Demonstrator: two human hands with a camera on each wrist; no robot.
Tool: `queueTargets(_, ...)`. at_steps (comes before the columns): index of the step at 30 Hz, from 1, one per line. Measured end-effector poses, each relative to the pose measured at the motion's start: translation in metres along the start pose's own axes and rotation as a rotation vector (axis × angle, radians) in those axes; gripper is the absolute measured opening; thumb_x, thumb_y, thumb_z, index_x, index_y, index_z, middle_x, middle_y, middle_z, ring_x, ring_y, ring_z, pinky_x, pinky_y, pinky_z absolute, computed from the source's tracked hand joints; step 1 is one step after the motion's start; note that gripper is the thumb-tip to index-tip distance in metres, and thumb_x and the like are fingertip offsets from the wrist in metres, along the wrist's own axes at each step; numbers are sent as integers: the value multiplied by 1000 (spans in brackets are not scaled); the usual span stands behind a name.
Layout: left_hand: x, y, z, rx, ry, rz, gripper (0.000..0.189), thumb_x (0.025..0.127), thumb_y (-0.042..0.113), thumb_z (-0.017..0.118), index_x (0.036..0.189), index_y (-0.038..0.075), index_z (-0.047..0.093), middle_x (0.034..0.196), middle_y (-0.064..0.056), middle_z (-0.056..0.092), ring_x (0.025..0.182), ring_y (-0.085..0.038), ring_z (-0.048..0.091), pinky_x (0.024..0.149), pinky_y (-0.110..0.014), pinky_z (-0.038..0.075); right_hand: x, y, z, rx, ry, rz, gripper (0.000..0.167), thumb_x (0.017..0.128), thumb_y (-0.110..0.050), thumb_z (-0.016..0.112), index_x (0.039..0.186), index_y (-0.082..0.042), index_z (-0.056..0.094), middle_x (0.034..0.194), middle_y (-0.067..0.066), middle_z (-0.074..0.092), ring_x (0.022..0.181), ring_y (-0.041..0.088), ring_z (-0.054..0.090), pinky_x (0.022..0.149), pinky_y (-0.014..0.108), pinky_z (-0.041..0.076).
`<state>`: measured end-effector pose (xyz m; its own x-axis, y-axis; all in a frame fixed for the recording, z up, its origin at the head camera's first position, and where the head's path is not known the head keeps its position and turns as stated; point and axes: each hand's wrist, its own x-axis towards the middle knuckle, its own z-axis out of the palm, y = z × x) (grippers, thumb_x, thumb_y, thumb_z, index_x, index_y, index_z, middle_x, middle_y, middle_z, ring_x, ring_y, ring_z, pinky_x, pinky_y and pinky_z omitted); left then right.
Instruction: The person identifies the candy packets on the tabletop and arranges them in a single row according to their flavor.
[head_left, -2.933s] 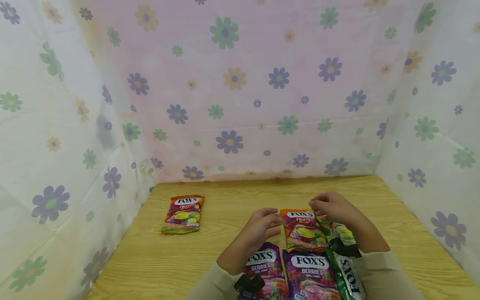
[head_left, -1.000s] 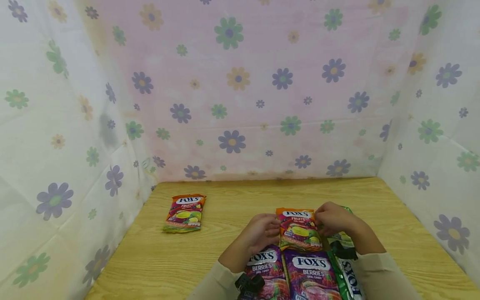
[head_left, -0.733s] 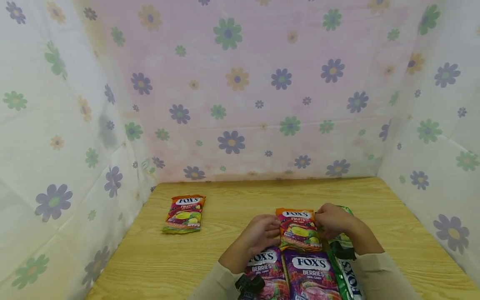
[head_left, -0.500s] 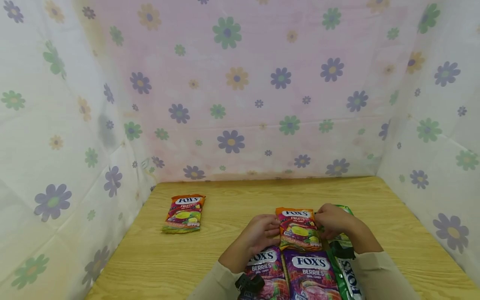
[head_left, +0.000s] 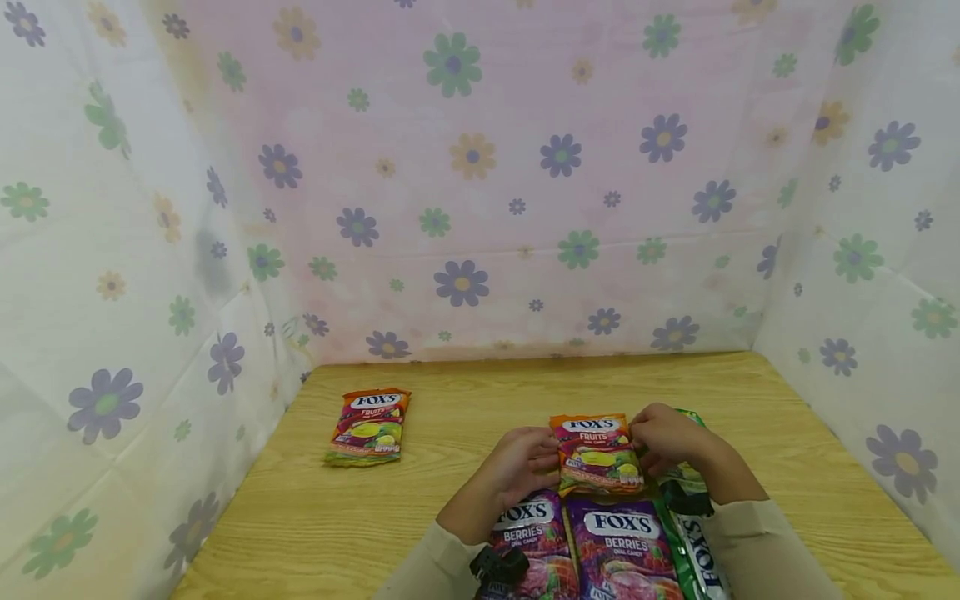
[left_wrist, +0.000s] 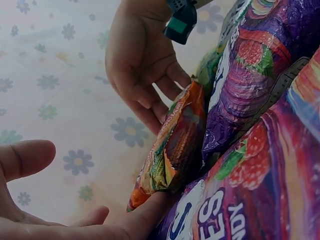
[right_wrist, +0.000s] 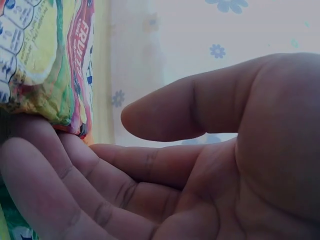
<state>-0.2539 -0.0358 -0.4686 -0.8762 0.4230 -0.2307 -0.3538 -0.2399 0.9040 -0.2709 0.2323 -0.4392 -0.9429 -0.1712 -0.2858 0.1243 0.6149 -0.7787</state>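
Note:
An orange-topped bag of Fox's Fruits candy [head_left: 597, 454] lies face up between my two hands in the head view. At its left edge is my left hand [head_left: 517, 471], its fingers touching the bag's side; in the left wrist view the thumb [left_wrist: 30, 159] stands apart from it. My right hand [head_left: 667, 437] touches the right edge. The right wrist view shows its fingertips at the underside of the bag [right_wrist: 45, 60], the thumb [right_wrist: 160, 112] held away. Two purple Berries candy bags [head_left: 626, 546] lie just in front, the left one partly behind my left wrist.
A second Fruits bag [head_left: 369, 427] lies by itself at the left of the wooden table [head_left: 450, 400]. Green candy bags [head_left: 697, 554] lie at the right, partly hidden by my right hand and forearm. Flowered cloth walls [head_left: 465, 225] stand around the back and sides.
Both hands have come in to the Fruits bag's sides since the earliest frame, and the bag has shifted slightly left. Over the last half second its near edge has risen slightly.

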Motion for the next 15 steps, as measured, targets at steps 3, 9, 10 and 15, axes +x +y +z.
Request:
queueTargets(3,0,1,0,-6,1,-3,64,97,13,61,151,-9,35,148,-32,46,132,-41,55,101,-52,54,-1,-1,0,14,-1,-1,25,97,-10,50,104,7,67,99,13,71,74,26,72,61,42,62)
queueTargets(9,-1,3,2,3,-1,11,57,98,14,59,146,-8,40,145,-29,52,128,-41,58,99,-50,56,0,-1,-2,15,15,-4,39,98,-12,53,127,12,63,110,17,72,77,26,72,64,42,62)
queueTargets(10,-1,4,2,6,-2,15,56,98,14,59,146,-9,40,145,-29,52,128,-41,58,100,-51,55,0,-1,-2,11,17,-4,41,98,-13,53,129,13,62,112,17,72,77,26,72,64,43,62)
queueTargets(15,0,5,1,5,-1,27,55,99,15,60,145,-8,43,143,-28,55,127,-41,59,102,-52,55,0,-3,-4,11,20,-11,44,100,-15,52,133,14,59,111,18,72,76,25,72,67,42,63)
